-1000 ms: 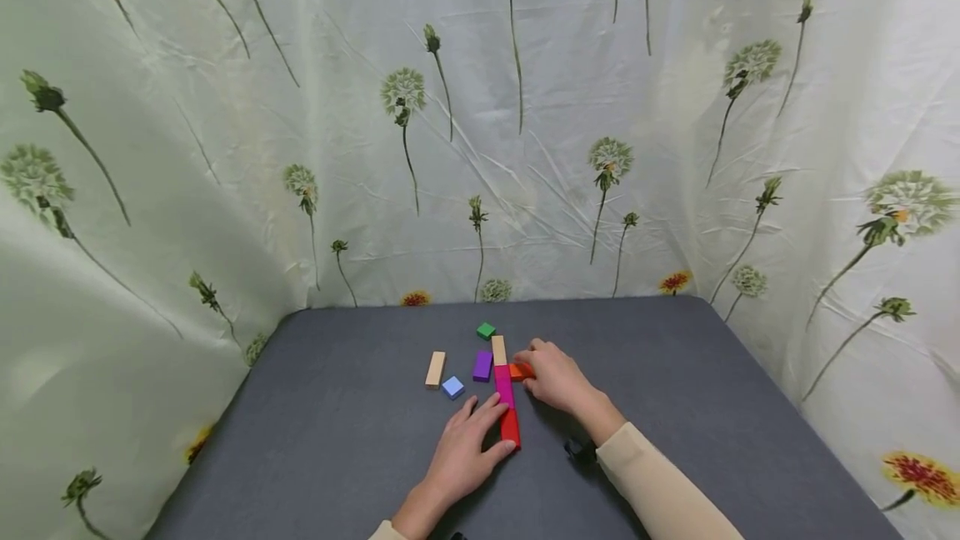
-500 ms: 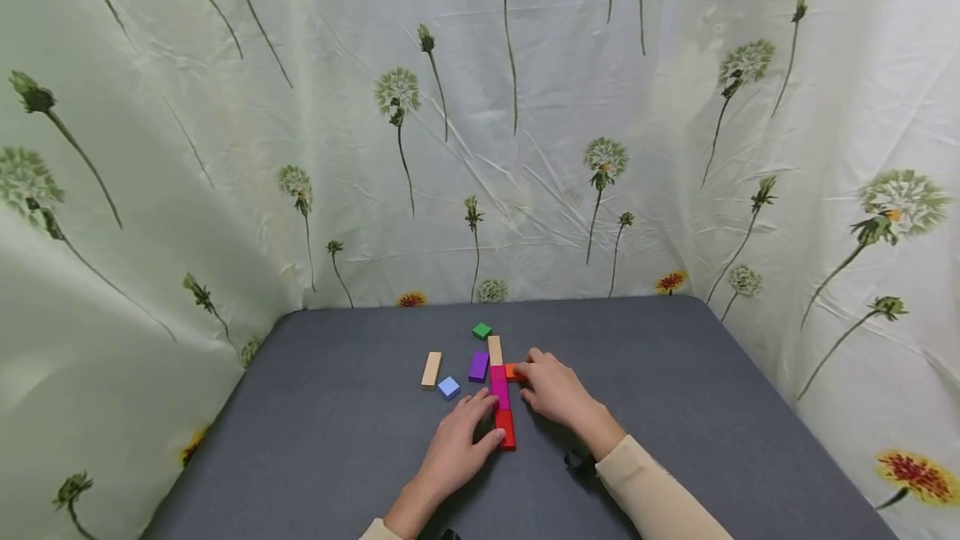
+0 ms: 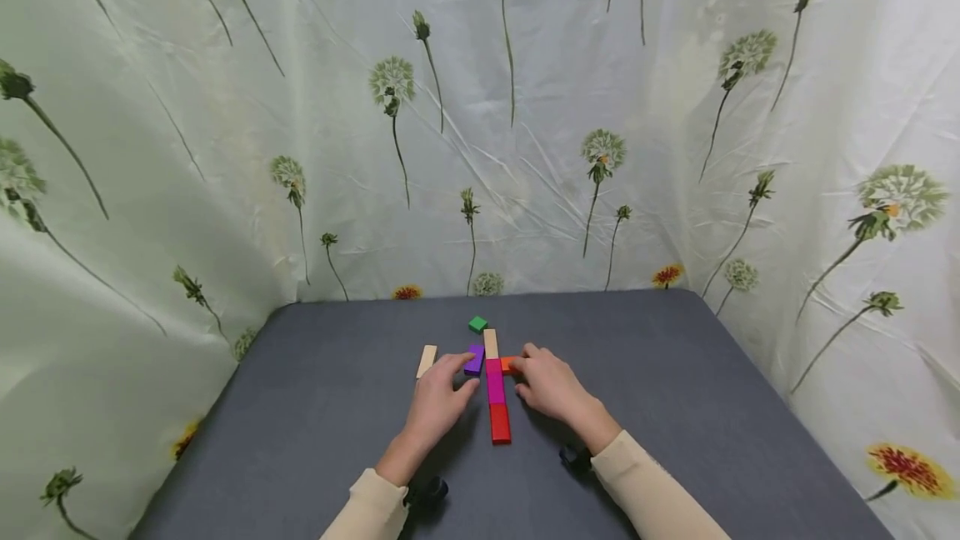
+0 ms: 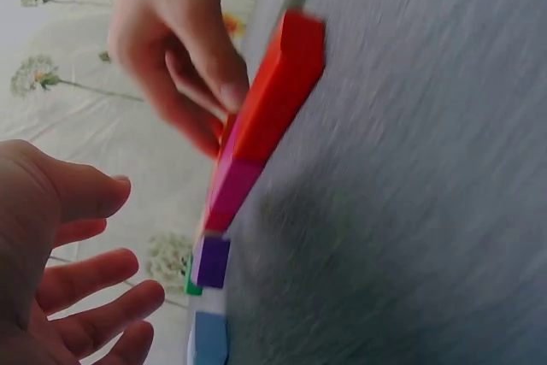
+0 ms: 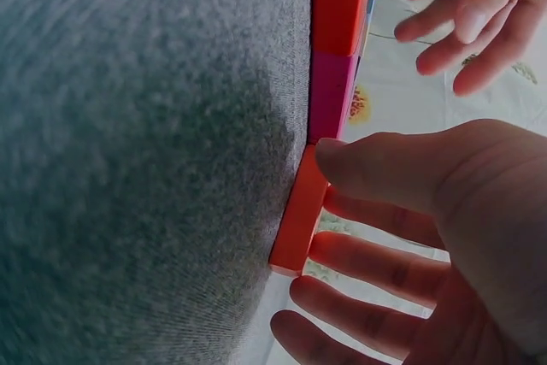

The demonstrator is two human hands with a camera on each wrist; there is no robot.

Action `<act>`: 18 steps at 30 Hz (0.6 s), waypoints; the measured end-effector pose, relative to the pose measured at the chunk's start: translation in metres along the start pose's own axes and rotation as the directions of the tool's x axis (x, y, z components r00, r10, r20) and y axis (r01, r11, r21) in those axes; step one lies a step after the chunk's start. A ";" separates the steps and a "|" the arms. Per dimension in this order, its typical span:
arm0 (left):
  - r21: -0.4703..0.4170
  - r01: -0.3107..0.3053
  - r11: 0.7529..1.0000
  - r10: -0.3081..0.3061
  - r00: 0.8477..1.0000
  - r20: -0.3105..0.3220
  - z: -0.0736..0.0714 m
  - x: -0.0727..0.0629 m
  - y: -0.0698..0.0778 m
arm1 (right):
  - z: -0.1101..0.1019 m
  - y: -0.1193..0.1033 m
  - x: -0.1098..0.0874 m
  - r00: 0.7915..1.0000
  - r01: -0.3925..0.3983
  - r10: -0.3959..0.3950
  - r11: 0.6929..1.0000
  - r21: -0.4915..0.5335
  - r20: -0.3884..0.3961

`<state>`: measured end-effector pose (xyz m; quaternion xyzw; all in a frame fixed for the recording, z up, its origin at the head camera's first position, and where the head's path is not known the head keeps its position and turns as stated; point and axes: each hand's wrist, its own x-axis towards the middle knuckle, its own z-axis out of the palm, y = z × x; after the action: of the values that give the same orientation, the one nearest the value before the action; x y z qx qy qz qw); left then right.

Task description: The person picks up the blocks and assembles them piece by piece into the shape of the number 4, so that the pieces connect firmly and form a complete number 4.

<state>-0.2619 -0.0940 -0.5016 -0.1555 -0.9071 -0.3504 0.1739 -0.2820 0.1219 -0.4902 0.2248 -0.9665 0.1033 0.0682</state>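
My left hand [image 3: 437,398] hovers beside the purple block [image 3: 474,361], thumb and fingers spread with nothing between them. In the left wrist view a pale blue block [image 4: 210,338] lies beyond its fingertips; the head view hides that block behind the hand. A magenta section [image 3: 496,383] stands in line between a red block [image 3: 500,423] and a plain wooden block [image 3: 491,344]. From its right side an orange block [image 3: 507,366] branches off. My right hand [image 3: 553,386] reaches over that orange block with fingertips at it; the thumb looks apart in the head view.
A green block [image 3: 477,324] lies behind the row. Another plain wooden block [image 3: 427,361] lies to the left, partly behind my left hand. Everything rests on a dark grey table [image 3: 315,432], with a flower-printed curtain [image 3: 337,107] around its back and sides.
My left hand has lifted off the magenta and red blocks and moved left and forward toward the purple block. My right hand stays at the orange block, its thumb farther from it.
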 end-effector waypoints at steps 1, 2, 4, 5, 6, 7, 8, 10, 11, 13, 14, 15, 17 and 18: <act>0.011 -0.005 1.000 0.005 1.000 0.008 0.000 0.004 -0.002 | 0.000 0.000 0.000 1.000 -0.003 0.003 1.000 0.004 0.000; 0.024 -0.010 1.000 0.010 1.000 0.017 0.000 0.009 -0.005 | 0.000 0.000 0.001 1.000 -0.007 0.007 1.000 0.005 0.003; 0.031 -0.008 0.999 0.007 0.999 0.042 0.000 0.016 -0.009 | 0.000 -0.001 0.001 1.000 -0.015 0.015 1.000 0.006 0.011; 0.033 -0.007 0.999 0.005 0.999 0.051 0.000 0.019 -0.011 | 0.000 -0.001 0.002 1.000 -0.017 0.017 1.000 0.008 0.016; 0.033 -0.004 0.999 0.002 0.998 0.060 0.001 0.022 -0.012 | 0.000 -0.001 0.002 1.000 -0.018 0.017 1.000 0.010 0.020; 0.031 0.001 1.000 -0.003 0.997 0.071 0.002 0.025 -0.014 | 0.000 -0.002 0.002 1.000 -0.018 0.018 1.000 0.011 0.022; 0.036 0.006 0.999 -0.009 0.997 0.079 0.002 0.027 -0.015 | -0.001 -0.002 0.002 1.000 -0.018 0.018 1.000 0.011 0.025; 0.037 0.030 0.999 -0.033 0.995 0.096 0.004 0.031 -0.017 | -0.001 -0.002 0.002 1.000 -0.016 0.015 1.000 0.006 0.026; 0.039 0.038 0.999 -0.041 0.994 0.101 0.006 0.032 -0.017 | -0.001 -0.002 0.002 1.000 -0.014 0.014 1.000 0.004 0.025; 0.040 0.053 0.998 -0.057 0.992 0.114 0.008 0.035 -0.018 | 0.000 -0.002 0.001 1.000 -0.009 0.009 1.000 -0.003 0.021; 0.042 0.061 0.997 -0.066 0.990 0.122 0.009 0.036 -0.018 | 0.000 -0.001 0.001 1.000 -0.006 0.006 1.000 -0.006 0.020; 0.038 0.073 0.997 -0.077 0.988 0.130 0.010 0.038 -0.018 | 0.000 -0.001 0.001 1.000 -0.003 0.003 1.000 -0.007 0.018; 0.033 0.088 0.996 -0.092 0.986 0.142 0.012 0.039 -0.019 | 0.000 -0.001 0.001 1.000 0.003 -0.003 1.000 -0.001 0.014; 0.028 0.096 0.995 -0.099 0.984 0.148 0.013 0.040 -0.019 | 0.000 -0.001 0.001 1.000 0.007 -0.007 1.000 0.001 0.012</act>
<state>-0.3083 -0.0920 -0.5044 -0.1348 -0.9276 -0.3366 0.0896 -0.2822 0.1207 -0.4903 0.2289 -0.9660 0.1021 0.0630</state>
